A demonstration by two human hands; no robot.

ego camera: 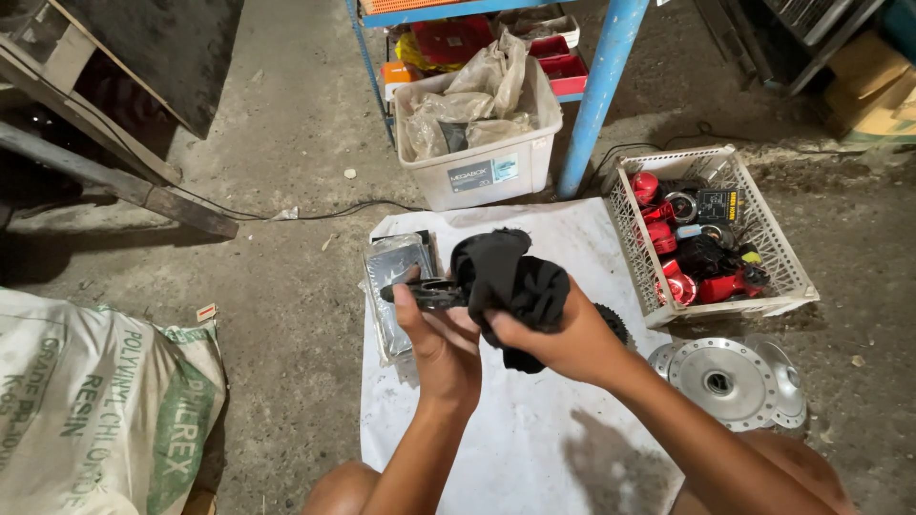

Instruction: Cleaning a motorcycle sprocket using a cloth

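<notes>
Basket (778, 277) right of sheet (496, 429), bin (477, 167) behind, sack (95, 410) left.

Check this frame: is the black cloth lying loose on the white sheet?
No, the black cloth is bunched in the right hand above the white sheet, against the dark metal part held by the left hand.

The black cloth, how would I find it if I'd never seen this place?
Find the white sheet spread on the concrete floor. Above its middle, two hands meet; the right hand bunches the black cloth. It is the only soft, crumpled dark thing; the left hand holds a hard black part.
</notes>
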